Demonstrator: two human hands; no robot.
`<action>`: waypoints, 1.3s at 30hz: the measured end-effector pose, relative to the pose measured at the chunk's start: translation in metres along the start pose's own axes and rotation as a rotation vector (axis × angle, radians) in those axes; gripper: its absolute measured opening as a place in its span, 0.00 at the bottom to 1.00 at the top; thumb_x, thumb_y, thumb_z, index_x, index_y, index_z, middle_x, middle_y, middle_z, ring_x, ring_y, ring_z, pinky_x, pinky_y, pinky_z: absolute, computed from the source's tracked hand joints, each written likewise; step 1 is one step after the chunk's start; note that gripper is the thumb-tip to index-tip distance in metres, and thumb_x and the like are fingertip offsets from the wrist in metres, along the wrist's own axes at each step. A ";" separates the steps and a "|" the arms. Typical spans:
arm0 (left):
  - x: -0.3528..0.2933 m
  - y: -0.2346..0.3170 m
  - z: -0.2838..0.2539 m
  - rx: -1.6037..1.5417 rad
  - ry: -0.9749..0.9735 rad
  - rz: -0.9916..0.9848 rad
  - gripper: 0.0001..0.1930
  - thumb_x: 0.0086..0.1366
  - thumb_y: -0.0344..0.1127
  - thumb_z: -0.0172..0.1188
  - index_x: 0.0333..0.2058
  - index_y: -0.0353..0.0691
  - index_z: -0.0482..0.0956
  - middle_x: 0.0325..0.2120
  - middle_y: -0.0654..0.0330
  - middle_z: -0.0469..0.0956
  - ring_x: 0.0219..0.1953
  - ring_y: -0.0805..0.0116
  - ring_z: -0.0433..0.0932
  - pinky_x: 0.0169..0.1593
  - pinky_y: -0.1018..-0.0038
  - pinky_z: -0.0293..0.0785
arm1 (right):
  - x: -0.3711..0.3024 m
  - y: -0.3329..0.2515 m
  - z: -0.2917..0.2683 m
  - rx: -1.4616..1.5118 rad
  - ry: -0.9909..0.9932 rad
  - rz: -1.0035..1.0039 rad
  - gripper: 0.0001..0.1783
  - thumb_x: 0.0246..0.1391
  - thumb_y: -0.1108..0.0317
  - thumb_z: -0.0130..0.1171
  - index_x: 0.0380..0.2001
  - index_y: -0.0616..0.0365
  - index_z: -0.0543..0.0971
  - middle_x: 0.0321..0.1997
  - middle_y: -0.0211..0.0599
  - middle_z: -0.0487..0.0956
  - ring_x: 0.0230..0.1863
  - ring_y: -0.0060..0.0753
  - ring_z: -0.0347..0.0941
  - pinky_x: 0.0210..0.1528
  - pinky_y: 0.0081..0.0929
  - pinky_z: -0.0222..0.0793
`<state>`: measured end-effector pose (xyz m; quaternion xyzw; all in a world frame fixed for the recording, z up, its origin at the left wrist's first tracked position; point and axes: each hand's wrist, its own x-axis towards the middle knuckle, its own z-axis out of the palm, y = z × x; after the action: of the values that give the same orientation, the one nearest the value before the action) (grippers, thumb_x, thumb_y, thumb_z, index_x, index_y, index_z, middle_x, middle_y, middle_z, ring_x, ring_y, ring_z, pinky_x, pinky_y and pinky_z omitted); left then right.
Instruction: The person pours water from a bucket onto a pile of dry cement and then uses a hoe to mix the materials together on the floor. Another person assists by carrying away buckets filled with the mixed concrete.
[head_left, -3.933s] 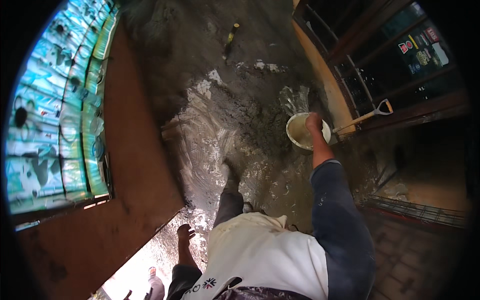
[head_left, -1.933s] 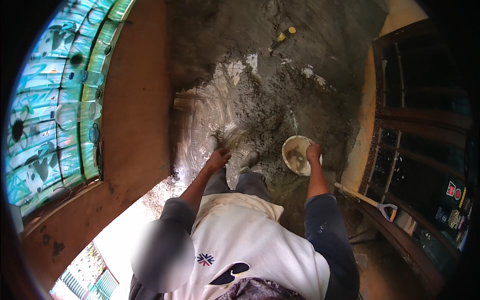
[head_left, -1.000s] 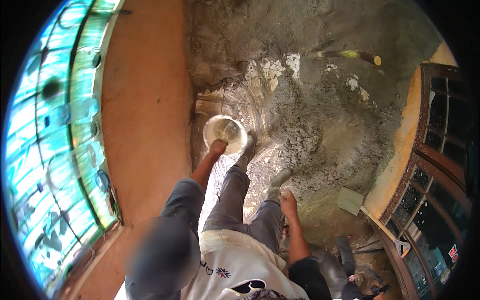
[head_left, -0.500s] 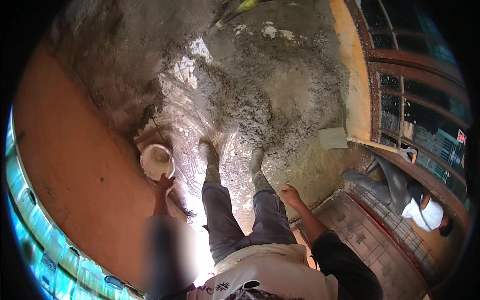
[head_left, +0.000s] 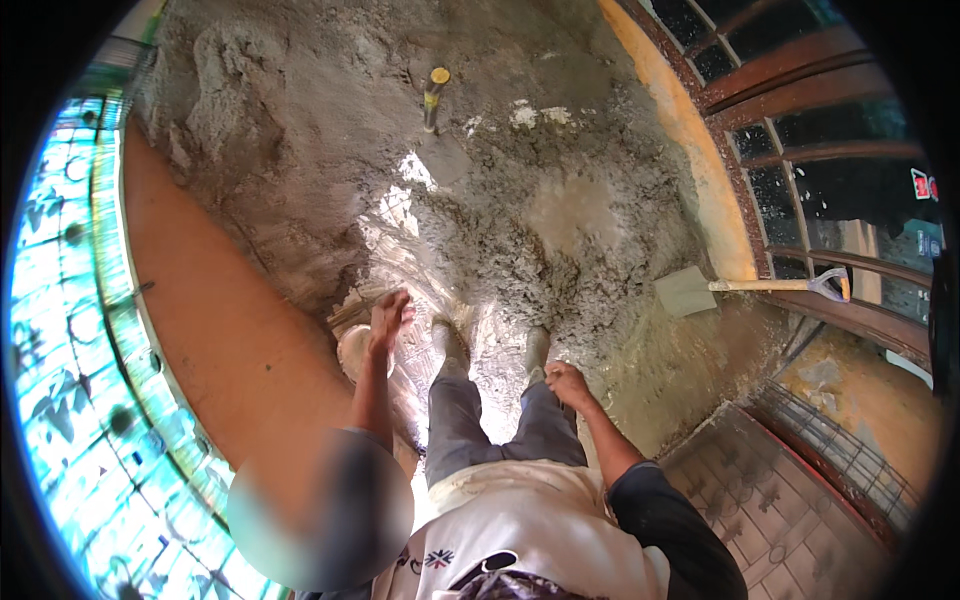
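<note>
Worn on the head, at the left of a side-by-side pair. Looks steeply down past the white shirt (head_left: 550, 535) at the lower middle, over the gray trousers (head_left: 458, 420) and muddy boots (head_left: 447, 345) near the center, then forward across wet concrete (head_left: 490, 225) toward the top. Sits close above the shirt, farther from the boots. Takes in the left hand (head_left: 389, 318) and right hand (head_left: 567, 384) just below mid-frame. Bends the orange-brown wall (head_left: 225, 320) at left in a wide fisheye curve.
</note>
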<state>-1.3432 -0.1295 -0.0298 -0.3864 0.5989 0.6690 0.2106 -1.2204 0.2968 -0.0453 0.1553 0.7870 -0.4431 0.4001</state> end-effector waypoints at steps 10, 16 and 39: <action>0.056 0.259 0.135 0.054 -0.039 0.491 0.32 0.61 0.45 0.61 0.60 0.39 0.64 0.55 0.59 0.69 0.58 0.63 0.65 0.56 0.64 0.65 | -0.003 0.023 -0.151 -0.273 0.249 0.045 0.12 0.54 0.64 0.52 0.38 0.53 0.80 0.40 0.43 0.81 0.45 0.47 0.77 0.47 0.38 0.71; 0.150 0.336 0.171 0.232 0.074 0.609 0.34 0.60 0.48 0.63 0.61 0.41 0.64 0.58 0.43 0.66 0.58 0.55 0.67 0.58 0.67 0.62 | 0.044 -0.045 -0.117 -0.047 0.225 -0.076 0.12 0.54 0.66 0.54 0.40 0.60 0.79 0.37 0.41 0.81 0.40 0.36 0.77 0.46 0.30 0.70; 0.169 0.103 0.221 -0.272 0.066 0.386 0.24 0.61 0.22 0.51 0.57 0.33 0.65 0.50 0.47 0.71 0.49 0.61 0.74 0.50 0.70 0.74 | 0.256 -0.290 -0.070 0.542 -0.531 0.195 0.10 0.49 0.69 0.59 0.33 0.64 0.74 0.25 0.41 0.76 0.21 0.35 0.75 0.20 0.37 0.74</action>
<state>-1.5820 0.0331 -0.0970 -0.3111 0.5726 0.7585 0.0049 -1.5903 0.1641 -0.0554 0.2092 0.4920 -0.6195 0.5748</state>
